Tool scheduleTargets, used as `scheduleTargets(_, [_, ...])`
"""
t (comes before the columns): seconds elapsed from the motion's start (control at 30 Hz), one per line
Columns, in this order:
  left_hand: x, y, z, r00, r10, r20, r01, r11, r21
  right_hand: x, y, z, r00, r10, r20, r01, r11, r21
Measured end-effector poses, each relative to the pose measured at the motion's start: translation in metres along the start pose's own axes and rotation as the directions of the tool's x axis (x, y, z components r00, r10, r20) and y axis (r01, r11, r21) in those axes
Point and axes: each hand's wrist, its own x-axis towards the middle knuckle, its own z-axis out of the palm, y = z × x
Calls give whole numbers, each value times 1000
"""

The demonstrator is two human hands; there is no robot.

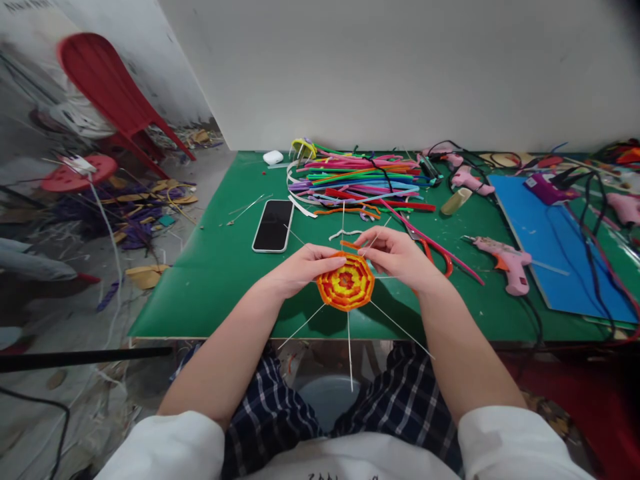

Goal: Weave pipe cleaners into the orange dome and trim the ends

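Note:
A woven orange, red and yellow octagonal disc [345, 281] is held above the front edge of the table, with several thin white sticks radiating from it. My left hand [310, 267] grips its upper left side, thumb on the front face. At the upper right rim, my right hand [387, 253] pinches a short orange pipe cleaner [350, 245] that runs along the top of the disc. Just beyond the hands lies a white pipe cleaner [346, 234]. Scissors with orange handles [440, 257] rest by my right hand, partly hidden behind it.
The green table [210, 267] holds a smartphone [273, 226], a heap of coloured pipe cleaners [357, 177], a white case [273, 157], a pink glue gun [510, 262] and a blue board [540, 247]. Cords trail at right. A red chair [107, 87] stands at left.

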Motion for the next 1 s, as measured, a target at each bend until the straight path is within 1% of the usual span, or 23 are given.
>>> scheduleTargets(0.13, [-1, 2, 0, 999, -4, -33, 7, 997, 79, -1, -1, 1, 999, -23, 50, 24, 1000, -19])
scheduleTargets(0.23, [-3, 5, 0, 999, -14, -29, 18, 993, 113, -3, -2, 0, 995, -23, 102, 19, 999, 44])
scheduleTargets(0.3, [-3, 6, 0, 1000, 0, -28, 4, 991, 131, -4, -2, -1, 992, -10, 125, -1, 996, 84])
scheduleTargets(0.37, [-3, 6, -1, 999, 16, -28, -11, 989, 151, -4, -1, 0, 995, -1, 99, -7, 996, 84])
scheduleTargets(0.47, [-2, 4, -2, 999, 37, -34, -31, 983, 179, -1, 3, 2, 1000, -10, 13, 10, 1000, 20])
scheduleTargets(0.53, [-2, 3, -3, 998, 60, -29, -54, 983, 177, 1, 6, 4, 1000, -17, -19, 16, 1000, -19])
scheduleTargets(0.67, [-1, 3, -2, 992, 117, -37, -111, 984, 138, 3, 9, 5, 998, -16, -55, 16, 1000, 2])
scheduleTargets(0.8, [-1, 3, -3, 992, 92, -83, -88, 995, 55, 3, 7, 4, 997, -23, -77, 27, 998, 53])
scheduleTargets(0.9, [0, 2, -2, 990, 74, -117, -72, 997, 25, 2, 5, 3, 996, -22, -82, 29, 996, 84])
scheduleTargets(1.0, [1, 0, -1, 992, 61, -112, -59, 998, 21, 1, 4, 3, 999, 16, -43, -12, 996, 91])
